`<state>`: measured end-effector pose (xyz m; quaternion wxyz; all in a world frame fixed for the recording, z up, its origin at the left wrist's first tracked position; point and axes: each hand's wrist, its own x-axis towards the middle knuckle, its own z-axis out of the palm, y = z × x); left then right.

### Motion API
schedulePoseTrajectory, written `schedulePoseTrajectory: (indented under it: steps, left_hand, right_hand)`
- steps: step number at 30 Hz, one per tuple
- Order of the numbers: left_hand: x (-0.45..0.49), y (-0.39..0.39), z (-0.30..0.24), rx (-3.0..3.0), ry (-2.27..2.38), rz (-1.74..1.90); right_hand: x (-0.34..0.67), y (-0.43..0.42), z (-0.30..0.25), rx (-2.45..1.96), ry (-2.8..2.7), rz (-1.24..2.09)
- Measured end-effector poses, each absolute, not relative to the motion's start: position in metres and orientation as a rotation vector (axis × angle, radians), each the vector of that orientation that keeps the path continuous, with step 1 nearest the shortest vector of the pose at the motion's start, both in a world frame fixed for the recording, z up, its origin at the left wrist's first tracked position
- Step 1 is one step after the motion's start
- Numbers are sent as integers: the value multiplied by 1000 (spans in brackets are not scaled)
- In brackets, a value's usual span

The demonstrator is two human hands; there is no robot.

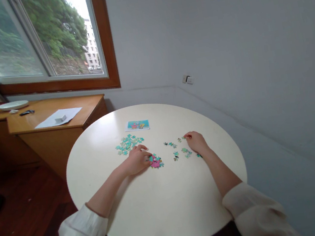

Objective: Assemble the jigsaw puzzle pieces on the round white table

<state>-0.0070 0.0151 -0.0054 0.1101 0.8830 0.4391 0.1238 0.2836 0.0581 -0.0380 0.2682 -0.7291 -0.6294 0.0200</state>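
Observation:
On the round table, my left hand (138,160) has its curled fingers at the left edge of a joined puzzle section (156,161) with a pink cartoon character, seemingly gripping that edge. My right hand (197,142) reaches in from the right, its fingertips pinched on a small puzzle piece (183,138). Between the hands lie a few small groups of puzzle pieces (186,152), some linked. A dark-and-green piece shows partly beneath my right wrist. Beyond my left hand spreads a loose pile of turquoise puzzle pieces (128,143). Behind it lies a picture card (137,125) with cartoon figures.
The white round table (161,210) stands near a wall with a socket (187,79). To the left, a wooden desk (92,106) bears a paper sheet (46,121), a small white box (60,118) and a white plate (13,105). A window is above it.

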Motion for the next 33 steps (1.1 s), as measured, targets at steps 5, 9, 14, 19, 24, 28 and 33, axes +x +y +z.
schedulePoseTrajectory:
  steps: [5,9,14,19,24,28,33]
  left_hand:
    - [-8,15,-5,2612,1267,396]
    - [-9,18,-9,2629,1249,453]
    - [-9,23,-16,2580,1261,520]
    - [-9,27,-22,2528,1266,583]
    - [-10,28,-21,2544,1220,620]
    - [-10,26,-19,2554,1201,568]
    - [-9,23,-15,2584,1205,491]
  right_hand:
    - [287,59,-41,-2012,-1680,57]
    - [281,56,-38,-1991,-1720,66]
    - [273,51,-31,-1996,-1818,112]
    - [270,48,-28,-2008,-1850,134]
    - [269,47,-27,-2001,-1851,136]
    - [268,47,-26,-1989,-1842,146]
    - [268,47,-26,-1996,-1840,151]
